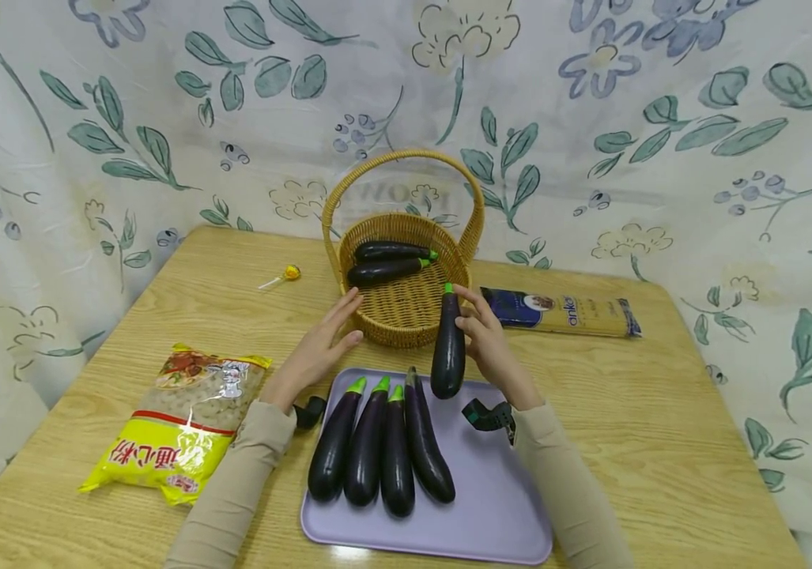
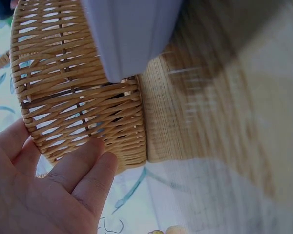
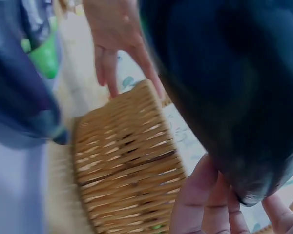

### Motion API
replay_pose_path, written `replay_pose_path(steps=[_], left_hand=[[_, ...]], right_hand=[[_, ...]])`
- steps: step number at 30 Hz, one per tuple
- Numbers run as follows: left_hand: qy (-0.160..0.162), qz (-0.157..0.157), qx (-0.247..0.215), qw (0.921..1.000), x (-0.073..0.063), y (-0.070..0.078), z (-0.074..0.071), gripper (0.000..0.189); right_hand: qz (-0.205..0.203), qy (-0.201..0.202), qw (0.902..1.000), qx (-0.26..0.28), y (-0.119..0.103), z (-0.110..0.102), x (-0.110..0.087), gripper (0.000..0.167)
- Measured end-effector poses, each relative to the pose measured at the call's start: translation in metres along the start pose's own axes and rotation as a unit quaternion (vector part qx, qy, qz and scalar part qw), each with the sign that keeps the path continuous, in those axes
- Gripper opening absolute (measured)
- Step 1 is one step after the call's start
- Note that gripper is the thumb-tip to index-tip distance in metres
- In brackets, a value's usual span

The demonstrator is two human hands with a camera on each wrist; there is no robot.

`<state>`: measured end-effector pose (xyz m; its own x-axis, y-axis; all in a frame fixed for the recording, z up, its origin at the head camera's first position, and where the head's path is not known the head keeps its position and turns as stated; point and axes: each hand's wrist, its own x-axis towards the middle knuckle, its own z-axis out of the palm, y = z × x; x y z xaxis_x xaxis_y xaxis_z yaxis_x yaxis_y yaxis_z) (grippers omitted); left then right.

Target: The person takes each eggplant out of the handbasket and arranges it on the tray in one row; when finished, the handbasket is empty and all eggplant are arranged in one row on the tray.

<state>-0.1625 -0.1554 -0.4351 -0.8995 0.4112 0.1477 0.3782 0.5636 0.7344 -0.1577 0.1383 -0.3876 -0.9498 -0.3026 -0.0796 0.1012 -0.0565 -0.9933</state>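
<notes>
My right hand (image 1: 489, 340) grips a dark purple eggplant (image 1: 448, 352), its green stem end pointing toward the basket. This eggplant hangs over the near right side of the wicker basket (image 1: 397, 337) and the far edge of a lilac tray (image 1: 491, 482). In the right wrist view the held eggplant (image 3: 234, 92) looms large, with fingertips around its tapered end. Fairly straight fingers of my left hand (image 1: 316, 352) rest at the basket's left rim. Two eggplants (image 1: 384, 273) lie inside the basket. Several more eggplants (image 1: 363, 450) lie side by side on the tray's left part.
A yellow bag of pasta (image 1: 181, 423) lies left of the tray. Behind it is a wrapped lollipop (image 1: 292, 273). Right of the basket lies a long pack of spaghetti (image 1: 562, 311). The basket's tall arched handle (image 1: 406, 156) stands upright. A floral curtain (image 1: 406, 95) hangs behind the table.
</notes>
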Motion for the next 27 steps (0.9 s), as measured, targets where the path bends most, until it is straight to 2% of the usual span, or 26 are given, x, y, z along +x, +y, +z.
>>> replay_pose_path(steps=[14, 23, 27], left_hand=[[0.001, 0.005, 0.001, 1.0000, 0.001, 0.001, 0.000, 0.065], [0.000, 0.005, 0.001, 1.0000, 0.002, 0.000, 0.001, 0.067], [0.003, 0.007, 0.001, 1.0000, 0.002, 0.000, 0.002, 0.066]], right_hand=[[0.027, -0.024, 0.9993, -0.011, 0.031, -0.014, -0.038, 0.060], [0.044, -0.081, 0.9956, -0.012, 0.048, -0.029, -0.057, 0.056], [0.066, -0.121, 0.9896, -0.041, 0.053, -0.035, -0.058, 0.055]])
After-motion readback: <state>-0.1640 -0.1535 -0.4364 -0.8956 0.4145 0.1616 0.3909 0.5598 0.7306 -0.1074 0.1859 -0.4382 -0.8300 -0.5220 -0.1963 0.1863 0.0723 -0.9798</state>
